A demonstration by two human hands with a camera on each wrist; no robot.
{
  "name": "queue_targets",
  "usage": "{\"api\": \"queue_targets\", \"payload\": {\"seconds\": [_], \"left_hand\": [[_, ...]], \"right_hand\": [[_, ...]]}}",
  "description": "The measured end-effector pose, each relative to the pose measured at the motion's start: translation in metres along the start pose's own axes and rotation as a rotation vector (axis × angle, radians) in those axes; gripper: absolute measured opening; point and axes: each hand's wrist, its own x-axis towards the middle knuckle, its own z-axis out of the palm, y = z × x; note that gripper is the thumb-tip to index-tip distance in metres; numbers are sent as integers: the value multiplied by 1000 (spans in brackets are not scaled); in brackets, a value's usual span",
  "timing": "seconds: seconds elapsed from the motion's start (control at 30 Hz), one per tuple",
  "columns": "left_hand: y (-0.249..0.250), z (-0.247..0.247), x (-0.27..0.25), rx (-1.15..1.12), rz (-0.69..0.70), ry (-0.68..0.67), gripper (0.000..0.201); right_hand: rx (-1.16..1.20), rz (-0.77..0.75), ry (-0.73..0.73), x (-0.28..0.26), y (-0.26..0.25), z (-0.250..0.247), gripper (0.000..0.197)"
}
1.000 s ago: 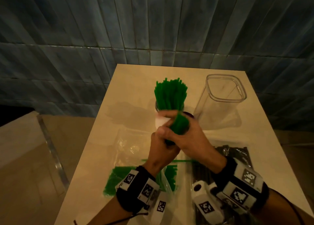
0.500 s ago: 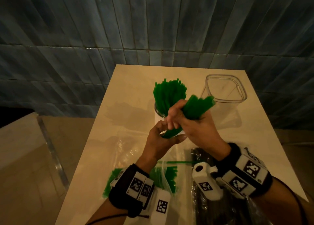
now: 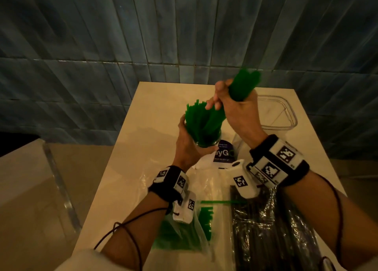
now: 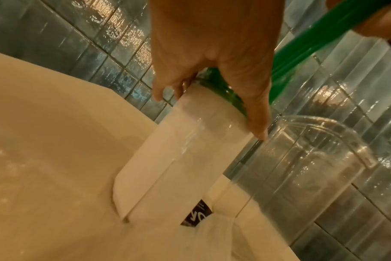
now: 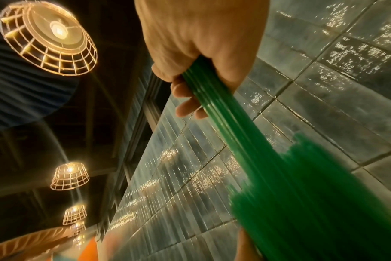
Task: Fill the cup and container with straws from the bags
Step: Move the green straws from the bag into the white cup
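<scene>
A white cup [image 3: 205, 161] [image 4: 196, 144] stands mid-table, packed with upright green straws [image 3: 201, 123]. My left hand [image 3: 189, 142] [image 4: 212, 58] curls round the cup's rim. My right hand [image 3: 235, 109] [image 5: 199, 44] grips a bundle of green straws [image 3: 244, 85] [image 5: 268, 176], held tilted above the cup, its lower end among the cup's straws. The clear square container [image 3: 285, 115] [image 4: 301, 167] stands empty just right of the cup. A bag of green straws [image 3: 184, 232] and a bag of black straws [image 3: 272, 232] lie at the table's near edge.
The cream table [image 3: 155, 99] stands against a wall of blue-grey tiles [image 3: 143, 35]. An empty clear bag [image 3: 155, 176] lies crumpled left of my wrists. One loose green straw [image 3: 216, 201] lies across the bags. A lower floor drops away to the left [image 3: 30, 189].
My right hand has lifted the green bundle up and back, from in front of the cup to above it. My left hand has let go of the bundle and taken hold of the cup.
</scene>
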Motion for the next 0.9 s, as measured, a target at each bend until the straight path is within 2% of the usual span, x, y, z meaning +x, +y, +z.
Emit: {"api": "queue_targets", "payload": {"seconds": [0.13, 0.27, 0.33, 0.37, 0.43, 0.57, 0.6, 0.67, 0.73, 0.8, 0.83, 0.9], "left_hand": [[-7, 6, 2, -10, -9, 60, 107], [-7, 7, 1, -49, -79, 61, 105], [-9, 7, 0, -41, -68, 70, 105], [-10, 7, 0, -33, -65, 72, 106], [-10, 7, 1, -7, -73, 64, 107], [-10, 8, 2, 47, -89, 53, 106], [-11, 8, 2, 59, -68, 50, 105], [-13, 9, 3, 84, -17, 36, 105], [-17, 11, 6, 136, 43, 6, 99], [-18, 11, 7, 183, 46, -22, 88], [-18, 11, 6, 182, 30, -16, 87], [-18, 10, 4, 138, -11, 21, 94]], "right_hand": [[-65, -27, -4, 4, 18, 4, 7], [-239, 98, -57, 0, 60, 0, 61], [-258, 208, -46, -4, 72, -2, 71], [-261, 231, -40, -5, 73, -3, 68], [-318, 160, -13, -3, 67, -4, 62], [-302, -95, 88, -2, 49, 5, 76], [-386, -141, 53, -3, 49, 10, 74], [-772, -137, -119, -3, 52, 18, 70], [-1170, 26, -321, 0, 60, 19, 84], [-1296, 136, -418, 5, 64, 18, 95], [-1309, 128, -432, 9, 62, 19, 93], [-1332, 12, -440, 16, 61, 21, 73]]}}
